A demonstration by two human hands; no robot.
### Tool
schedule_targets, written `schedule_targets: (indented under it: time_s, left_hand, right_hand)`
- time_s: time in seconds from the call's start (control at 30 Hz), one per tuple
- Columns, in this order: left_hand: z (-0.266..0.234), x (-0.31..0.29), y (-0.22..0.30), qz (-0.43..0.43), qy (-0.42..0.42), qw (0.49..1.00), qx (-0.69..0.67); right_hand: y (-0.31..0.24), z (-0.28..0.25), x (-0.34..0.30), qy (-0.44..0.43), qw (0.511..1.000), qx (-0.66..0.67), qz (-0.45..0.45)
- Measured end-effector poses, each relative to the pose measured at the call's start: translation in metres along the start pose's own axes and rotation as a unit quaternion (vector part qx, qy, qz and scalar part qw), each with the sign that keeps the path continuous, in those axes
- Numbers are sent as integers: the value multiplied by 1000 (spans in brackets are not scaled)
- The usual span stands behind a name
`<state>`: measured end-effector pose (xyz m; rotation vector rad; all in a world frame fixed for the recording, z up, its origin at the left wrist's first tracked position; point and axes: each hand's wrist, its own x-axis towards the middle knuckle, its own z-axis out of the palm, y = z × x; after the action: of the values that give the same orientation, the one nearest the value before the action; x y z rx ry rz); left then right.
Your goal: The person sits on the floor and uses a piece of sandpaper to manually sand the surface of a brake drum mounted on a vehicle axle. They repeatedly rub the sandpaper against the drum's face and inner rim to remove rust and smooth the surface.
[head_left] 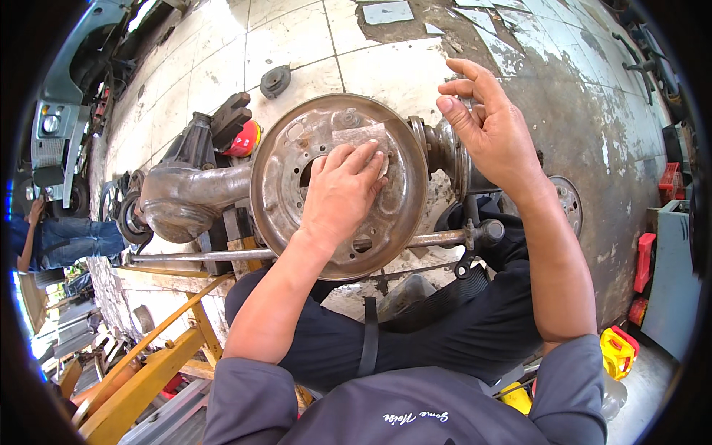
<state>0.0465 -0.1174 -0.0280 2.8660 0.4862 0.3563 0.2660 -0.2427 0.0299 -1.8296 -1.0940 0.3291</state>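
A round, rust-brown brake backing plate (271,159) with several holes stands in front of me, mounted on a vehicle axle. My left hand (343,185) lies over its face, the fingers pressing a small greyish-brown piece of sandpaper (360,134) against the upper middle. Part of the sandpaper is hidden under those fingers. Raised to the right of the plate, my right hand (486,122) is empty, its fingers loosely curved and apart. A hub-like metal part (443,148) sits beside the plate, below that hand.
The axle housing (196,196) extends left, with a long rod (208,256) running below it. A red tin (245,139) and a dark round part (275,81) are on the tiled floor. A yellow frame (148,382) stands lower left. Another person (67,241) is at far left.
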Motion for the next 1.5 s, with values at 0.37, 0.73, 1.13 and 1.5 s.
schedule_targets:
  time_s: [0.37,0.73,1.13,1.5]
  left_hand:
    - [-1,-3,13,5,-59,994,96]
    - [7,-5,21,-25,-43,991,127]
    - [10,-1,19,-48,-35,990,126]
    - [11,0,17,-45,-38,990,124]
  right_hand:
    - [3,1,-2,-1,998,-58,-38]
    - [1,11,-3,-29,996,-66,-51]
    - [11,3,4,9,991,-113,-68]
    - [8,0,5,-11,991,-124,-46]
